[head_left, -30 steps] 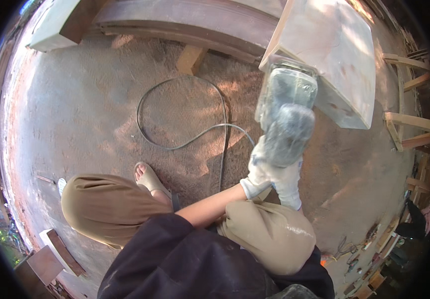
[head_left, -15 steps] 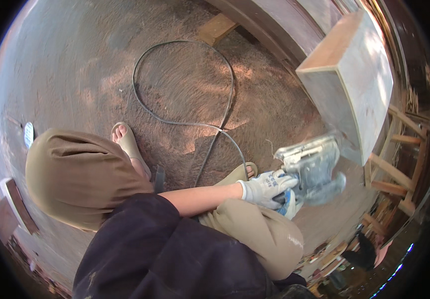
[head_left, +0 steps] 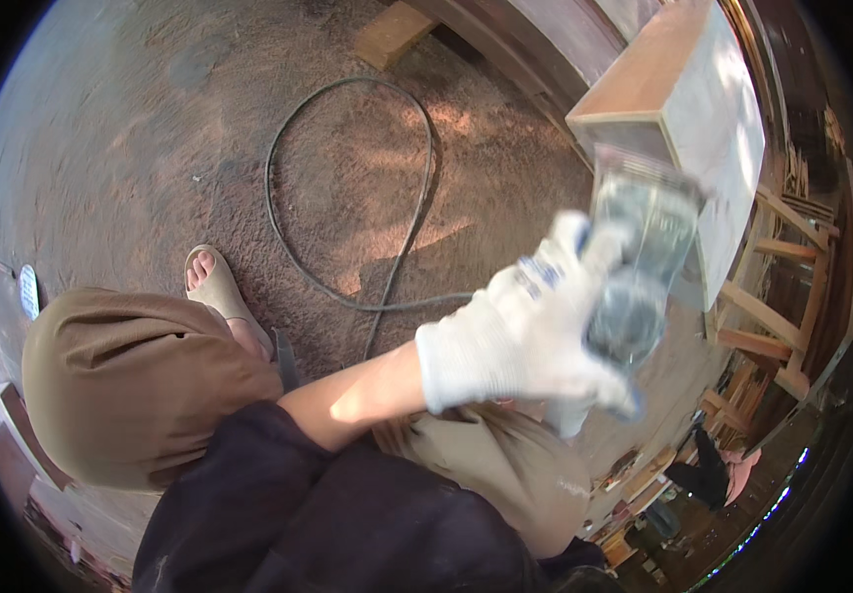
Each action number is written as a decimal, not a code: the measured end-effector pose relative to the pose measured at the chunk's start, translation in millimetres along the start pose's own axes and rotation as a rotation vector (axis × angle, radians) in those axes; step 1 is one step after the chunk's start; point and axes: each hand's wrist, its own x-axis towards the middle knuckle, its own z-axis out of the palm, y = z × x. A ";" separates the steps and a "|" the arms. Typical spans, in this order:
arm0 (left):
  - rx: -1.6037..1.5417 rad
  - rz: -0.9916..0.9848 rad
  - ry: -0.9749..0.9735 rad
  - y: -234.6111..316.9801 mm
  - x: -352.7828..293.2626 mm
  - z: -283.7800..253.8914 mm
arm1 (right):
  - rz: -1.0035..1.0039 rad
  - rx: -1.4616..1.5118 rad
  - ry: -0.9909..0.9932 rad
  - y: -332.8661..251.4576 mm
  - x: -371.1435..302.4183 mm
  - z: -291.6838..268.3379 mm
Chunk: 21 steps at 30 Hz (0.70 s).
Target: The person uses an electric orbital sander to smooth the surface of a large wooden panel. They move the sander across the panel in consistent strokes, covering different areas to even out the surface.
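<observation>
White-gloved left hand (head_left: 525, 311) spread at grey power tool (head_left: 649, 257), hold unclear; tool's by the box (head_left: 713, 124). Right hand (head_left: 568, 417) mostly hidden, can't tell grip. Loose hold could gouge box.

Matt knit-cloth glove (head_left: 495, 331), plastic-lkg. pwr tool (head_left: 634, 306), smooth wd. box (head_left: 644, 79), rough matt flr (head_left: 505, 188)

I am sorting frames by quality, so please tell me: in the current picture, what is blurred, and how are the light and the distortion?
Head view: blur softens the power tool and gloved left hand, while the cable looks sharper; head view: bright patches on the floor, glare on the box; head view: edges bend toward the rim, corners black.
</observation>
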 end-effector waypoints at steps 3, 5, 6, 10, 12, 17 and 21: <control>-0.531 -0.032 0.321 -29.6 9.3 15.6 | -0.062 -0.078 -0.006 -6.9 10.9 12.4; -0.637 -0.062 0.244 -53.7 18.7 13.7 | -0.093 -0.232 -0.055 2.9 11.6 12.6; -0.694 -0.057 0.214 -65.7 17.1 18.0 | -0.098 -0.262 -0.065 1.2 9.5 14.7; -0.475 0.020 0.148 -85.3 19.7 39.5 | 0.088 -0.056 -0.114 13.6 -5.5 15.6; -0.577 -0.004 0.129 -90.5 20.0 40.0 | 0.146 0.079 -0.123 0.2 -4.2 13.3; -0.727 0.019 0.170 -91.8 28.6 5.6 | -0.010 -0.032 -0.337 -8.6 33.8 14.9; -0.564 0.047 0.146 -88.3 27.6 11.5 | 0.021 0.108 -0.256 -9.0 20.0 23.3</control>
